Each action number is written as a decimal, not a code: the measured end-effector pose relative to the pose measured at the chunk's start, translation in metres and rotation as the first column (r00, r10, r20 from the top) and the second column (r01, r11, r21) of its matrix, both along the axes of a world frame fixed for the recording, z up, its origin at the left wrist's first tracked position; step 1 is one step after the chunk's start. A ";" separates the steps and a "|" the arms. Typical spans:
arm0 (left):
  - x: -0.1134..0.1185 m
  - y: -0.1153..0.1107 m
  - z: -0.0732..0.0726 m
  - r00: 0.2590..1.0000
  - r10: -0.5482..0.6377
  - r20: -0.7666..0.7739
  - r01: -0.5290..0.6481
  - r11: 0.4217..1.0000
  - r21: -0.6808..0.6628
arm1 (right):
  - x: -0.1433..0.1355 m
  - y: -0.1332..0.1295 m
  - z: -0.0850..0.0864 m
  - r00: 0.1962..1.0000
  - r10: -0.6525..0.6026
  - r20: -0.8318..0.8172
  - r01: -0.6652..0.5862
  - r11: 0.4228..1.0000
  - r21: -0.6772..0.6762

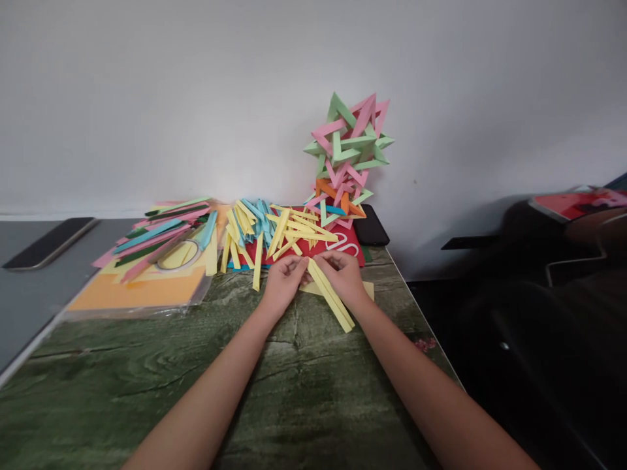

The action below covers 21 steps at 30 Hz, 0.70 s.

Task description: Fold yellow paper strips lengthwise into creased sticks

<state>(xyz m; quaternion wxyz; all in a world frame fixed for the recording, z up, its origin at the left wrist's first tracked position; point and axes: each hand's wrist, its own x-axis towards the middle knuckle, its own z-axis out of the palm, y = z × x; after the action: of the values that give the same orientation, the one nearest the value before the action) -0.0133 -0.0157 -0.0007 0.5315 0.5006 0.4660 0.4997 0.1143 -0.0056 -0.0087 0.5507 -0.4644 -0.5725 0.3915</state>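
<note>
A long yellow folded paper strip [332,297] slants between my hands, creased along its length, its lower end toward me. My left hand [284,279] pinches its far tip from the left. From the right, my right hand [343,274] grips the same strip near that tip. Beneath my hands lies a flat pale yellow paper piece [313,288], partly covered. Just beyond my fingers, a heap of folded yellow strips [298,228] rests on a red sheet [347,236], with folded blue strips [264,215] behind.
Star-shaped paper models [350,140] are stacked against the wall. Beside them lies a dark phone [371,225]. At left, coloured strips [161,238] and a tape roll [179,258] cover an orange paper pack [140,287]. Another phone [51,243] lies farther left. The green table's [294,391] right edge drops off.
</note>
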 end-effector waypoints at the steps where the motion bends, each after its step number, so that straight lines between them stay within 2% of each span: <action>1: 0.000 0.000 0.000 1.000 0.002 -0.004 -0.002 1.000 0.003 | 0.000 0.001 -0.001 1.000 0.009 -0.011 -0.010 1.000 -0.020; 14: 0.000 0.001 0.000 1.000 0.021 0.007 -0.022 0.998 0.061 | 0.001 0.003 -0.003 0.997 0.024 -0.079 -0.029 0.998 -0.056; 21: 0.000 0.001 -0.002 0.999 0.037 -0.033 -0.035 0.998 0.058 | 0.001 0.002 -0.003 0.999 0.043 -0.011 -0.043 0.998 -0.036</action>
<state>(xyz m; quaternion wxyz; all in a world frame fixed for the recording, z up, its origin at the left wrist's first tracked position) -0.0136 -0.0145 -0.0027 0.4999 0.5157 0.4695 0.5136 0.1150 -0.0035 -0.0118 0.5367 -0.4598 -0.5724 0.4159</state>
